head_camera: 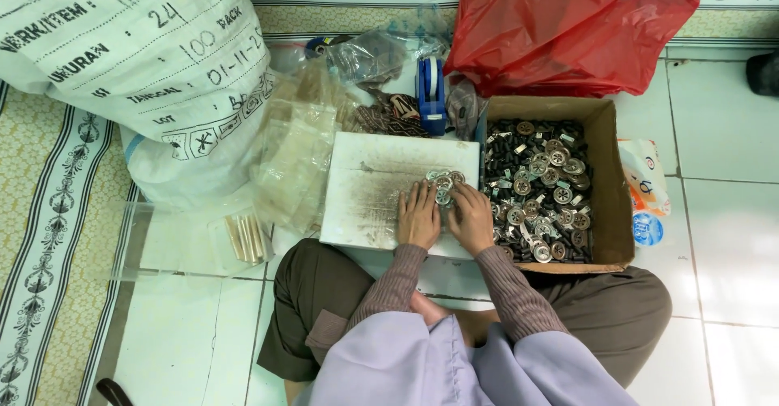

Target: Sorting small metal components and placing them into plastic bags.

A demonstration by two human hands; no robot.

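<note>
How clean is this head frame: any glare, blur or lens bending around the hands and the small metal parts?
Head view: even, soft light. Left hand and right hand sharp, casting faint shadows on the white board. Round metal parts glint slightly, as do those in the cardboard box. Mild sheen on floor tiles; tile lines bow near edges.

You have one white board (365, 187), one cardboard box (610, 187), one red bag (568, 25), one blue tape dispenser (432, 90), two hands.

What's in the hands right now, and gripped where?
Nothing clearly gripped. Both the left hand and the right hand rest fingers-down on a small pile of round metal pieces on the white board; any pinch is hidden.
</note>
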